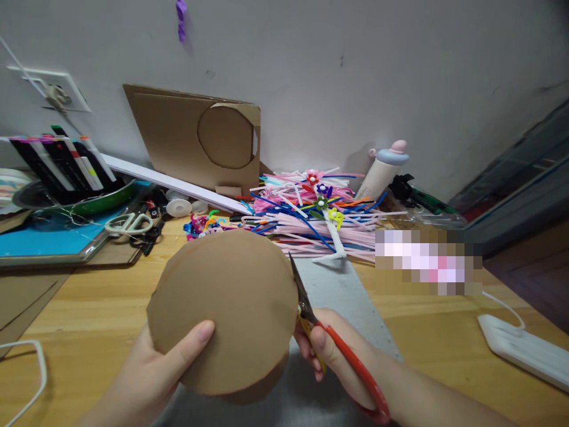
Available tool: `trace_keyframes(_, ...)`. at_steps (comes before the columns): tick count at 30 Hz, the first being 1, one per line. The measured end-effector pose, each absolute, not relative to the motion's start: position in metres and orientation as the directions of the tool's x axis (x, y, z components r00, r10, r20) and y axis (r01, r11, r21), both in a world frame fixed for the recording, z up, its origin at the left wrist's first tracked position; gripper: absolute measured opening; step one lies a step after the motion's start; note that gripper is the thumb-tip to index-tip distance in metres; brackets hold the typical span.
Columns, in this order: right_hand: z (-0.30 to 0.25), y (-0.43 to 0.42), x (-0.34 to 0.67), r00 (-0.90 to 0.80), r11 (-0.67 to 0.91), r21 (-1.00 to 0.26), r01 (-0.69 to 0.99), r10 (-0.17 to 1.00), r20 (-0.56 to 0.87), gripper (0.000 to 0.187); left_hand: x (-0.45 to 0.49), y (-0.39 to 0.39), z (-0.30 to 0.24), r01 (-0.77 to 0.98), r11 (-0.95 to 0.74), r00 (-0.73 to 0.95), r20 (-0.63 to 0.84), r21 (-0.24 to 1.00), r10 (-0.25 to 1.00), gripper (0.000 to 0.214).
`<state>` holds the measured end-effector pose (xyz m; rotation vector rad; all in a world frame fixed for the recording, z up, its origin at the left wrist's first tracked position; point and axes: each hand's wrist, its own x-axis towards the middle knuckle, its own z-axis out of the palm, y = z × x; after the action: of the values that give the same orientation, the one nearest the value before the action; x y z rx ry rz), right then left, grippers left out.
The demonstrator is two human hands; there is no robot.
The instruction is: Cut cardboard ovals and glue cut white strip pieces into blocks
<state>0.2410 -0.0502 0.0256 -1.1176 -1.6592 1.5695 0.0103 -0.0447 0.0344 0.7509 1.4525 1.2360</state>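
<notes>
A round piece of brown cardboard (240, 290) is held up in front of me, its edge slightly uneven. My left hand (164, 367) grips it from the lower left, thumb on the face and the other fingers hidden behind. Scissors (306, 305) with red-orange handles are in my right hand (338, 350), which is closed around them. Their blades lie at the disc's right edge, pointing up and away; whether cardboard is between them I cannot tell. Below the disc is a grey mat (320, 284).
Cardboard with a round cutout (155, 130) leans on the wall. Pipe cleaners (288, 225) lie in a heap behind the disc, with a pipe-cleaner flower stem (335, 237). Markers (66, 166) and pale-handled scissors (128, 225) are left. A bottle (377, 175) and white power strip (524, 350) are right.
</notes>
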Motion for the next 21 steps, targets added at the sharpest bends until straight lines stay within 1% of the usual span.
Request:
trace_keyframes(3,0.022,-0.051,0.242,-0.458,-0.092,-0.977,0.193,0.872,-0.172,0.066,0.007,-0.042,0.034,-0.168,0.279,-0.252,-0.315,0.945,0.915,0.088)
trace_keyframes(7,0.018,-0.048,0.245,-0.451,-0.149,-0.971,0.189,0.865,-0.221,0.065,0.002,-0.039,0.032,-0.148,0.283,-0.254,-0.313,0.948,0.915,0.086)
trace_keyframes(12,0.021,-0.046,0.247,-0.453,-0.153,-0.965,0.211,0.860,-0.235,0.065,-0.004,-0.037,0.028,-0.105,0.268,-0.284,-0.287,0.958,0.915,0.085)
trace_keyframes(16,0.024,-0.045,0.246,-0.429,-0.194,-0.946,0.262,0.854,-0.294,0.067,-0.008,-0.033,0.026,-0.100,0.330,-0.252,-0.345,0.939,0.904,0.086)
trace_keyframes(19,0.023,-0.043,0.246,-0.397,-0.228,-0.926,0.300,0.853,-0.339,0.069,-0.007,-0.031,0.027,-0.124,0.354,-0.237,-0.374,0.927,0.897,0.077)
trace_keyframes(21,0.021,-0.042,0.244,-0.383,-0.246,-0.924,0.292,0.856,-0.348,0.069,-0.003,-0.030,0.028,-0.155,0.372,-0.211,-0.399,0.915,0.893,0.072)
